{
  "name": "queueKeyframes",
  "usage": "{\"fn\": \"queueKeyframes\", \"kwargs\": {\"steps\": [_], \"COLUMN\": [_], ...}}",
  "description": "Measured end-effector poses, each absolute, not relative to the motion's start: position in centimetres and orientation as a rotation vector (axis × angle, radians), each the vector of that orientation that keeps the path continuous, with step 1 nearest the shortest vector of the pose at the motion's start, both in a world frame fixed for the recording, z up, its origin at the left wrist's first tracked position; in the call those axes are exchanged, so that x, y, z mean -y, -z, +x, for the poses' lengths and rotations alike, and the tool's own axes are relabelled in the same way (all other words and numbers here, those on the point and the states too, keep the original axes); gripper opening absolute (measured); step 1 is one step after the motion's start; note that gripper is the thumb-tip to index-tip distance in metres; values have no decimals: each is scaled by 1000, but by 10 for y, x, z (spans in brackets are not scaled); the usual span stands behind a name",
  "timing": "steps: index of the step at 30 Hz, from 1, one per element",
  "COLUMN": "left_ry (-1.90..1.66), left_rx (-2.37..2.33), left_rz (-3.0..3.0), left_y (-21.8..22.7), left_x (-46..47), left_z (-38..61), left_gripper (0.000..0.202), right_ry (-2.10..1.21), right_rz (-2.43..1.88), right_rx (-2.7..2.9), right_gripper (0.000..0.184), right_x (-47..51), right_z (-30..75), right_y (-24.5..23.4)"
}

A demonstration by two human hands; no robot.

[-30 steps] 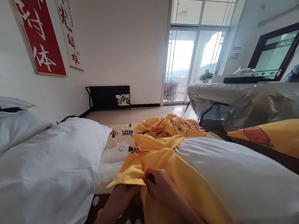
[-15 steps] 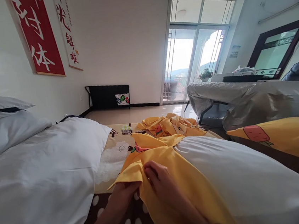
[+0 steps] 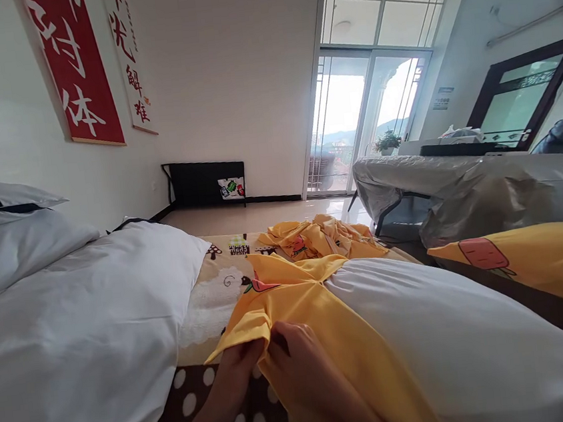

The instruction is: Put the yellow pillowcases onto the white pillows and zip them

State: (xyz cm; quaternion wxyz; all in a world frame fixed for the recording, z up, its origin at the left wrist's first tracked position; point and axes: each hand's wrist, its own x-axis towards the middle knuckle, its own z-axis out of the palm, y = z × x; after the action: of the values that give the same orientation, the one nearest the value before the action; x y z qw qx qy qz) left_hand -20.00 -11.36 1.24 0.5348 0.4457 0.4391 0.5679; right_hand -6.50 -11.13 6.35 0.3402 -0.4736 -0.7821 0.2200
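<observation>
A yellow pillowcase with carrot prints (image 3: 316, 301) lies partly drawn over a white pillow (image 3: 457, 347) on the bed in front of me. My left hand (image 3: 240, 366) is closed on the pillowcase's near corner, fingers tucked under the fabric. My right hand (image 3: 297, 357) pinches the same yellow edge just to the right of the left hand. More bunched yellow cloth (image 3: 322, 237) sits farther up the bed.
A large white pillow (image 3: 74, 347) fills the left side, with more pillows (image 3: 3, 200) behind it. The patterned bed sheet (image 3: 219, 291) shows between them. Another yellow carrot-print pillow (image 3: 533, 258) lies at the right. A covered table (image 3: 460, 185) and glass doors (image 3: 363, 122) stand beyond.
Both hands have kept their hold on the yellow edge and shifted slightly toward me. The view has hardly moved.
</observation>
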Motion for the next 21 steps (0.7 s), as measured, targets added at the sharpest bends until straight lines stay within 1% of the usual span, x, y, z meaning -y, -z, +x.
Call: {"fn": "queueKeyframes", "kwargs": {"steps": [5, 10, 13, 18, 21], "left_ry": [-1356, -1327, -1289, -1296, -1250], "left_rx": [-954, -1113, -1267, -1557, -1453], "left_rz": [904, 979, 1075, 1140, 1050], "left_y": [-26, -48, -48, -41, -40], "left_x": [115, 122, 128, 138, 134], "left_z": [-201, -204, -204, -200, -200], "left_gripper": [34, 29, 26, 29, 24], "right_ry": [-571, -453, -438, -460, -455], "right_rz": [-1284, -1312, -1291, -1233, -1148], "right_rx": [1983, 1986, 2014, 1976, 1969], "right_gripper": [20, 21, 21, 18, 18], "right_x": [97, 86, 86, 89, 90], "right_z": [-64, -59, -60, -64, -64], "right_y": [-50, -45, -44, -42, -41]}}
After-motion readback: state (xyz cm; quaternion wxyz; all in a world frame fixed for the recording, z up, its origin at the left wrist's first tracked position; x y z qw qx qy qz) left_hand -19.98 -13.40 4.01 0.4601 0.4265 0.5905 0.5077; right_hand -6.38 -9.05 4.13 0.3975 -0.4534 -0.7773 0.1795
